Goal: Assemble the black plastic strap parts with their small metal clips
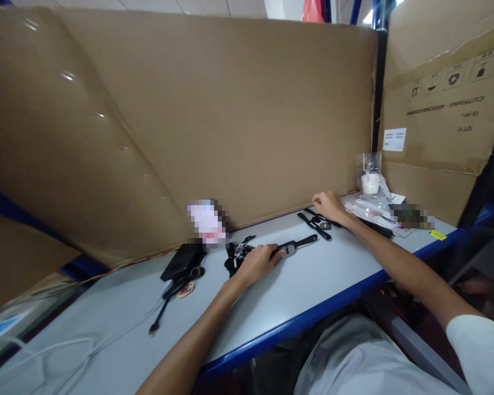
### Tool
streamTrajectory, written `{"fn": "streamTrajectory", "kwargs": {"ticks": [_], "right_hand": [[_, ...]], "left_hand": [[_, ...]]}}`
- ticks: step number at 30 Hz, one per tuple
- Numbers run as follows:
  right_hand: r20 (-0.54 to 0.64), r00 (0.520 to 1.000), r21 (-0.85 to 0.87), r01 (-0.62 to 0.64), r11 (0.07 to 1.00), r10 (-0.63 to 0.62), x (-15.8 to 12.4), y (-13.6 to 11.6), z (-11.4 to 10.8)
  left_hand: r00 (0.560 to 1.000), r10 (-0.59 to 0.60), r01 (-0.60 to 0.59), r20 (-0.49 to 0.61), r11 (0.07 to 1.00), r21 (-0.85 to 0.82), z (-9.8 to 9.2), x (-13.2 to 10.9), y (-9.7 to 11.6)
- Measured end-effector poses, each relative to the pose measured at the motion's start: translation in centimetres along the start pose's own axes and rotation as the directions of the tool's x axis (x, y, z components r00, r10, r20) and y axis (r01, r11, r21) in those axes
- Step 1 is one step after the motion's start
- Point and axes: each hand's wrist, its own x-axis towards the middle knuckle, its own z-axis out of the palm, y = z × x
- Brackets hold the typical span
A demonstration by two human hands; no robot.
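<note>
My left hand (pixel 258 262) rests low over the table, thumb and fingers closed on a long black strap-like piece with a grey block (pixel 288 250). The piece's rounded black end points right and back. Just left of this hand lies a cluster of small black parts (pixel 231 258), partly covered by it. My right hand (pixel 328 206) is at the table's back edge with its fingers bent together; anything in them is too small to make out. In front of it, black strap-like pieces (pixel 314 226) lie crossed with a small dark-grey block (pixel 324 225).
A black box (pixel 183 261) and a black cable (pixel 160 318) lie left on the table (pixel 247 312). A blurred-out phone-like object (pixel 208 222) leans on the cardboard wall (pixel 214 109). Clear plastic bags (pixel 370 206) and a white cup-like item (pixel 370 182) stand back right.
</note>
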Motion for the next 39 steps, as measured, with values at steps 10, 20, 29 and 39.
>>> {"fn": "streamTrajectory", "kwargs": {"ticks": [10, 20, 29, 39], "right_hand": [[0.081, 0.996, -0.143, 0.039, 0.989, -0.028, -0.3, 0.7, 1.0], [0.288, 0.904, 0.145, 0.285, 0.948, -0.316, -1.1, -1.2, 2.3], [0.453, 0.778, 0.216, 0.377, 0.901, -0.435, -3.1, -2.8, 4.4], [0.421, 0.778, 0.109, 0.467, 0.877, -0.467, -4.2, -3.6, 5.8]], "left_hand": [[0.999, -0.045, 0.040, 0.031, 0.991, 0.127, -0.5, -0.7, 1.4], [0.999, -0.041, 0.039, 0.014, 0.992, 0.124, -1.4, -0.9, 2.6], [1.000, 0.012, -0.013, 0.012, 0.993, 0.121, -1.0, -0.2, 0.4], [0.999, 0.047, -0.044, -0.015, 0.985, 0.165, -1.1, -0.4, -0.8]]}}
